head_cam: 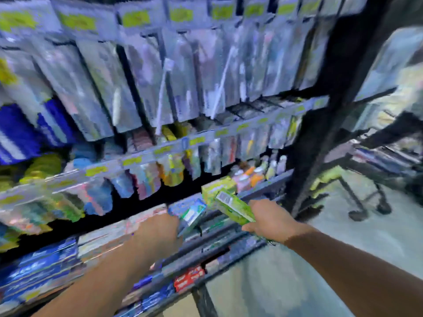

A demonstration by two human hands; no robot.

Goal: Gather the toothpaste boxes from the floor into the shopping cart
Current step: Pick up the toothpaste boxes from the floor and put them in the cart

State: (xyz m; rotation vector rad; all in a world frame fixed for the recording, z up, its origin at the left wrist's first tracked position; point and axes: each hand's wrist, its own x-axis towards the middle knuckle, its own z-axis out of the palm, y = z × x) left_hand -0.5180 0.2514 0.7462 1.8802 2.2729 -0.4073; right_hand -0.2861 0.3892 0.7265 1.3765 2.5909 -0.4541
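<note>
Gripping a green cardboard toothpaste box (235,208) in the right hand (271,219) and a blue-white box (190,213) in the left hand (158,232) — both should swing smoothly toward the black wire cart (366,202) beyond, without loosening.

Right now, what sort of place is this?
Most likely a shop's dental-care aisle: hanging toothbrush packs, yellow price tags along the shelf rails, stacked toothpaste boxes, and a wheeled cart at right.

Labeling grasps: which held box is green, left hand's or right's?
The right hand grips the green box. The left hand holds a blue-and-white box, lower and further left in the blurred frame.
</note>
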